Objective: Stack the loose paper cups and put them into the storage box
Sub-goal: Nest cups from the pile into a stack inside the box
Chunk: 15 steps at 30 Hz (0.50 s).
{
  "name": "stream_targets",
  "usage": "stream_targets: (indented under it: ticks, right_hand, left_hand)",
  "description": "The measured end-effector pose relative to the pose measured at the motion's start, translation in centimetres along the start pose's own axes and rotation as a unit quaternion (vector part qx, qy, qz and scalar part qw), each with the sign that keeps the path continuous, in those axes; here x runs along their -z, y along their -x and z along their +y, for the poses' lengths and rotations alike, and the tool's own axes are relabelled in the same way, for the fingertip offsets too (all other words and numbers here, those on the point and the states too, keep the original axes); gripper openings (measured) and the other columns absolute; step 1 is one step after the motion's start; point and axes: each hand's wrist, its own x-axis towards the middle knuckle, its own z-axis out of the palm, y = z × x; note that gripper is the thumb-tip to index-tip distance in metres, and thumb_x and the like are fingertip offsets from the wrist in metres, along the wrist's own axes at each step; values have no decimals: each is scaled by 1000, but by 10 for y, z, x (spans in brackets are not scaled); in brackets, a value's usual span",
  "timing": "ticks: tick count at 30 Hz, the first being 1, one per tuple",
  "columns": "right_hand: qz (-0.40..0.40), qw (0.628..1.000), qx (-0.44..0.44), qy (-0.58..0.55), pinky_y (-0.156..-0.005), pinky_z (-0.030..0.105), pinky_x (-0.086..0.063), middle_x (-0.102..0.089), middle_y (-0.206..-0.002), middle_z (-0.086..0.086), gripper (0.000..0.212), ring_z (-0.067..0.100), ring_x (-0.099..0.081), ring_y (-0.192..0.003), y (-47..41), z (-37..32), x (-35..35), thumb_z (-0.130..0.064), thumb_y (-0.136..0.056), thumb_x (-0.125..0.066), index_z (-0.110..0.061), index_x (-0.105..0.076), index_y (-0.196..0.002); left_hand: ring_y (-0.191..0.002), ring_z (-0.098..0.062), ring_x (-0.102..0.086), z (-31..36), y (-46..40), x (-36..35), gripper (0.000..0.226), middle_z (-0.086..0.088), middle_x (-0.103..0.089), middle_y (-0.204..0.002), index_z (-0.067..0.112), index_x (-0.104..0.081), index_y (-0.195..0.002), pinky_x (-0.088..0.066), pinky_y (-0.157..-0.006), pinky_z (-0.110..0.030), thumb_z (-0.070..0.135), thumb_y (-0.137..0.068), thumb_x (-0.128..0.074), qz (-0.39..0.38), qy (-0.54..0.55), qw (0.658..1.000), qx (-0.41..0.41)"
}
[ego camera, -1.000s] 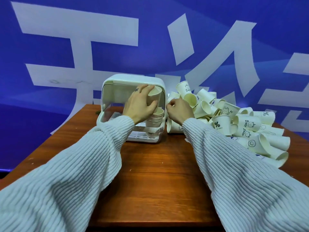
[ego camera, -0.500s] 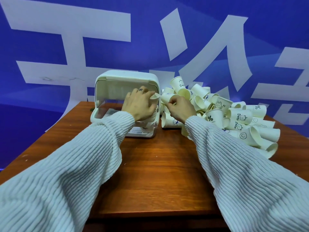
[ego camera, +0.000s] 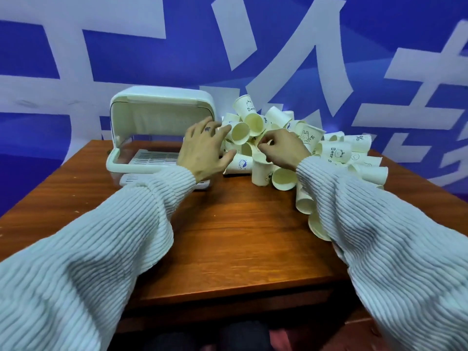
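At the far middle of the surface, both hands meet the cup pile:

Left grip: left hand [ego camera: 202, 150] has fingers spread and nearly straight, palm down, holding nothing; fingertips reach toward the left edge of the pile, close to a cup lying on its side [ego camera: 239, 133] with its mouth facing the camera. Contact with that cup cannot be told.

Right grip: right hand [ego camera: 283, 148] has fingers curled, thumb and fingertips pinched at the rim of an upright cup [ego camera: 260, 171] standing at the front of the pile. The exact hold is partly hidden by the knuckles.

Loose paper cups [ego camera: 336, 150]: a heap of cream cups, most lying on their sides, several with small printed drawings and lettering; it runs from just right of the box toward the right edge of the surface. A few cups lie under the right forearm.

Storage box [ego camera: 162, 107]: white, rounded, lid raised toward the back; it stands at the far left of the surface, just beside the pile. A slatted white tray shows on its floor. The left hand covers the box's right end, so any cups there cannot be seen.

Sleeves: both arms in pale ribbed knit [ego camera: 114, 239].

Surface [ego camera: 228, 236]: reddish-brown wood grain.

Backdrop [ego camera: 253, 46]: blue wall with large white characters.
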Motion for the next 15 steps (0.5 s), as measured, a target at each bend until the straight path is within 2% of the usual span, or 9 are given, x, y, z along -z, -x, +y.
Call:
stream_targets:
  ticks: [3, 5, 8, 10, 12, 15]
  right_hand:
    - [-35, 999, 2, 26, -75, 36, -60, -72, -72, -7, 19, 8, -68, -67, 16, 23, 22, -25, -93, -57, -22, -75, -98]
    - [-63, 996, 3, 59, -79, 38, -60, -74, -76, -6, 18, 10, -69, -74, 28, 39, 35, -23, -93, -58, -21, -76, -99]
    - [-102, 988, 5, 120, -87, 37, -56, -70, -80, -13, 19, 12, -68, -87, 47, 60, 54, -26, -95, -59, -25, -76, -103]
    - [-121, 981, 4, 151, -85, 33, -50, -66, -82, -14, 20, 15, -65, -94, 60, 70, 68, -27, -96, -59, -25, -75, -108]
    - [-137, 975, 7, 174, -83, 31, -47, -66, -89, -10, 20, 16, -62, -95, 74, 79, 79, -28, -98, -59, -23, -75, -110]
    - [-163, 963, 7, 215, -88, 37, -52, -69, -105, -2, 23, 18, -61, -97, 93, 89, 84, -38, -98, -61, -24, -74, -109]
  left_hand:
    - [-137, -32, -44, 37, -5, -5, 63, -9, -57, -140, 20, -55, -142, -36, -109, -50, 54, -89, -49, -26, 41, 998, -45]
    - [-128, -35, -52, 62, -8, -11, 63, -11, -59, -138, 18, -56, -141, -44, -103, -51, 54, -90, -47, -69, 62, 993, -73]
    - [-117, -37, -58, 96, -7, -24, 62, -13, -61, -132, 15, -60, -135, -50, -94, -51, 53, -88, -46, -122, 92, 981, -122]
    - [-113, -35, -59, 117, -3, -33, 59, -11, -60, -132, 18, -60, -134, -52, -90, -50, 50, -86, -47, -139, 106, 973, -148]
    - [-114, -35, -59, 137, 1, -39, 61, -11, -58, -135, 18, -57, -138, -52, -91, -51, 47, -86, -45, -151, 115, 967, -168]
    - [-131, -37, -49, 162, 1, -44, 76, -14, -44, -151, 18, -43, -151, -46, -104, -53, 48, -82, -43, -202, 117, 959, -163]
